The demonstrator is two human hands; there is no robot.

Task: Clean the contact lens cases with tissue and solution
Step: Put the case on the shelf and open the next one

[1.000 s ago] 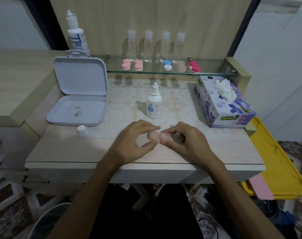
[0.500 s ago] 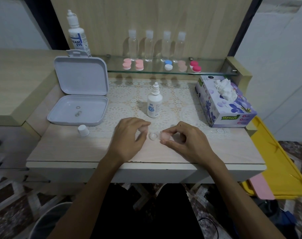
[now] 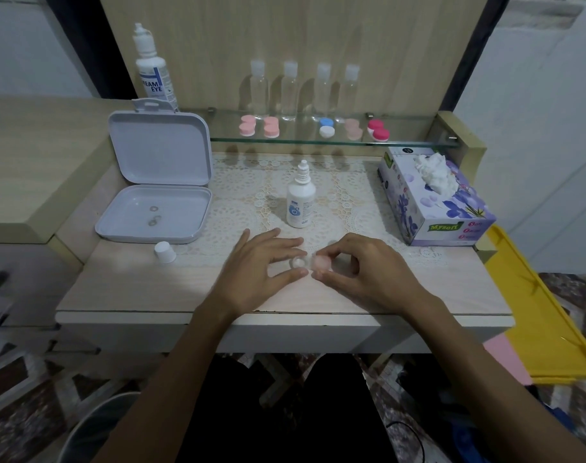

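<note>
A small contact lens case [image 3: 310, 263] lies on the desk near the front edge. Its left well [image 3: 298, 262] is uncovered and its right side bears a pale pink cap [image 3: 321, 264]. My right hand [image 3: 368, 270] pinches that pink cap between thumb and fingertips. My left hand [image 3: 261, 267] lies just left of the case, fingers fairly straight, thumb and forefinger on either side of the open well. The removed left cap is not visible. The solution bottle [image 3: 300, 202] stands upright behind my hands. The tissue box [image 3: 435, 202] sits at the right with a tissue sticking out.
An open white box [image 3: 154, 198] with two small rings inside lies at the left, a white cap [image 3: 165, 252] in front of it. The glass shelf [image 3: 412, 142] carries several lens cases and clear bottles. A tall bottle [image 3: 152, 68] stands back left. A yellow tray [image 3: 535, 312] hangs off the right.
My left hand took the left cap off the case, swung left, then came back with its fingers straightened beside the open well. My right hand stayed on the pink cap.
</note>
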